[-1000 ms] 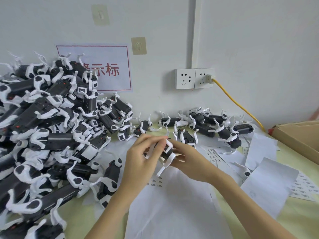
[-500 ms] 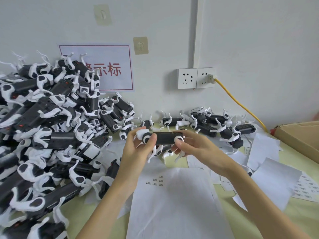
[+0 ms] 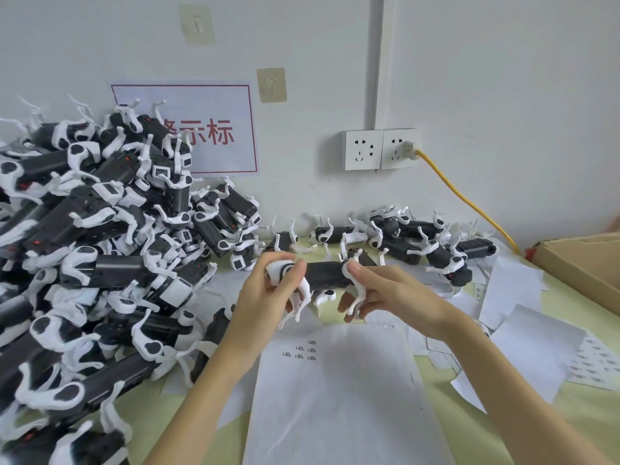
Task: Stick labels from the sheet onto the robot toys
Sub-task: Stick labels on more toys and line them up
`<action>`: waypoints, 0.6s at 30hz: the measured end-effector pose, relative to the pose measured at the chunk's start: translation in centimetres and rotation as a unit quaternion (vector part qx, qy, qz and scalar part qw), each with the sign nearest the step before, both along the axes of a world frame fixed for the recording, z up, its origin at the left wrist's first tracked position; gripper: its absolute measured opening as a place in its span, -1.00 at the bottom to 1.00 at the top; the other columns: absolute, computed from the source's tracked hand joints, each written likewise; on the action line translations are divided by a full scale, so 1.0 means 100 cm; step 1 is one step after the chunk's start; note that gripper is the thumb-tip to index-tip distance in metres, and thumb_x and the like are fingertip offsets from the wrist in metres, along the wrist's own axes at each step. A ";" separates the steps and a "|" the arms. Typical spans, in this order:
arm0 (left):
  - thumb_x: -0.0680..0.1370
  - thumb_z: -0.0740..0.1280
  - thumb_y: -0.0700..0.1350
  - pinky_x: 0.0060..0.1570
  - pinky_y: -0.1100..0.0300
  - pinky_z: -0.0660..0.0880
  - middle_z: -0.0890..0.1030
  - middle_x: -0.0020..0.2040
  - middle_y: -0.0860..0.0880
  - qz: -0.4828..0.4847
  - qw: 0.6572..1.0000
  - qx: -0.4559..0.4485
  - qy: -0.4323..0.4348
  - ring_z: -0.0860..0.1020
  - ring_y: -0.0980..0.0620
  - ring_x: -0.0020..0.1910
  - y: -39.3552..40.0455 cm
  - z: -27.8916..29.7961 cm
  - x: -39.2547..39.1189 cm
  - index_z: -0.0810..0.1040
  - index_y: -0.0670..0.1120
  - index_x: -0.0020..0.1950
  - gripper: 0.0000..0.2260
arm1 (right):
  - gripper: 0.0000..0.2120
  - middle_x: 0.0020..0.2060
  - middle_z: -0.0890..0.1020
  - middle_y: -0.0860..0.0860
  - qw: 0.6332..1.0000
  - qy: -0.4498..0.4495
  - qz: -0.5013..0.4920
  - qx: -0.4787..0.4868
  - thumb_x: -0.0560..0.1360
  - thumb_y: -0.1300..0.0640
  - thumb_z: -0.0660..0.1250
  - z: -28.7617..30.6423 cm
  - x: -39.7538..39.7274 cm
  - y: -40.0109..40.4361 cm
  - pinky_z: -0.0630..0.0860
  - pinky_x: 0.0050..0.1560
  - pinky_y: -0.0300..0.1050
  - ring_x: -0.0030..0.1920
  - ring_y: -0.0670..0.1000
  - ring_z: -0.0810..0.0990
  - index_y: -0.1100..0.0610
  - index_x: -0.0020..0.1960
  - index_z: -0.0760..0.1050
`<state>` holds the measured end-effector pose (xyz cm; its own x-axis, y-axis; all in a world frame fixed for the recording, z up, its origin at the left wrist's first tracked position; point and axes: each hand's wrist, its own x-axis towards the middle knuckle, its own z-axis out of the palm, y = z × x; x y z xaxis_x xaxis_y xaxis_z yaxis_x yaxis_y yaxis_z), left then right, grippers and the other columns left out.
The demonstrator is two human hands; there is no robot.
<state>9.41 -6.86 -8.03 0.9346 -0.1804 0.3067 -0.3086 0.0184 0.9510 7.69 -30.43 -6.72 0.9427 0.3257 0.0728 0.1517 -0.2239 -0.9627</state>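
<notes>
Half a second before, the robot dog toy (image 3: pixel 323 274) had sat a little higher and nearer the wall; by this moment the person had brought it slightly lower and toward the label sheet (image 3: pixel 335 391), the body rolled so that the white legs hung down toward the paper. A second back, both hands had been bunched over the toy's middle, so the pressing of a label looked finished and the toy was probably being checked or readied for setting aside; whether a label was actually on it could not be told.

The toy was held in the air above the far edge of the sheet, in front of the loose row of toys (image 3: pixel 419 239) by the wall. Its long axis ran left to right, roughly level; which end was the head could not be told.

The left hand (image 3: pixel 268 293) pinched the toy's white left end. The right hand (image 3: pixel 385 290) gripped the right end, fingers curled beneath the legs.
</notes>
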 end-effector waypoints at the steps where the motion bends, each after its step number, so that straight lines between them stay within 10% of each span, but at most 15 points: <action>1: 0.54 0.49 0.23 0.07 -0.30 0.59 0.64 -0.23 -0.06 0.005 1.000 -0.010 0.013 0.58 -0.03 -0.26 -0.002 0.000 0.000 0.59 -0.07 0.15 -0.60 | -0.29 -0.07 0.72 0.28 1.000 0.006 -0.011 -0.010 0.62 -0.35 0.25 -0.001 0.001 0.003 0.55 0.03 -0.01 -0.09 0.18 0.72 0.35 0.12 0.62; 12: 0.56 0.50 0.03 -0.17 0.06 0.67 0.57 -0.10 -0.17 -0.046 0.989 -0.053 0.128 0.61 -0.39 -0.19 0.008 0.000 0.006 0.64 -0.05 0.21 -0.72 | -0.37 -0.28 0.70 0.23 0.994 0.047 -0.098 0.008 0.49 -0.52 0.26 -0.006 -0.003 0.025 0.48 -0.23 -0.12 -0.30 0.15 0.71 0.01 -0.33 0.66; 15: 0.48 0.51 0.12 -0.34 0.07 0.62 0.56 -0.11 -0.20 -0.033 0.977 -0.099 0.183 0.46 -0.30 -0.27 0.007 0.001 0.008 0.57 -0.29 0.23 -0.45 | -0.14 -0.36 0.65 0.24 0.991 0.074 -0.109 0.037 0.49 -0.56 0.17 -0.009 0.000 0.027 0.44 -0.38 -0.20 -0.43 0.14 0.61 0.29 -0.05 0.63; 18: 0.41 0.50 0.18 -0.48 0.12 0.55 0.65 -0.20 -0.23 -0.038 0.961 -0.112 0.249 0.56 -0.20 -0.42 0.011 0.004 0.010 0.66 -0.21 0.18 -0.47 | -0.32 -0.42 0.58 0.19 0.989 0.086 -0.098 0.069 0.54 -0.45 0.23 -0.008 0.000 0.026 0.42 -0.43 -0.22 -0.50 0.09 0.48 0.19 0.01 0.63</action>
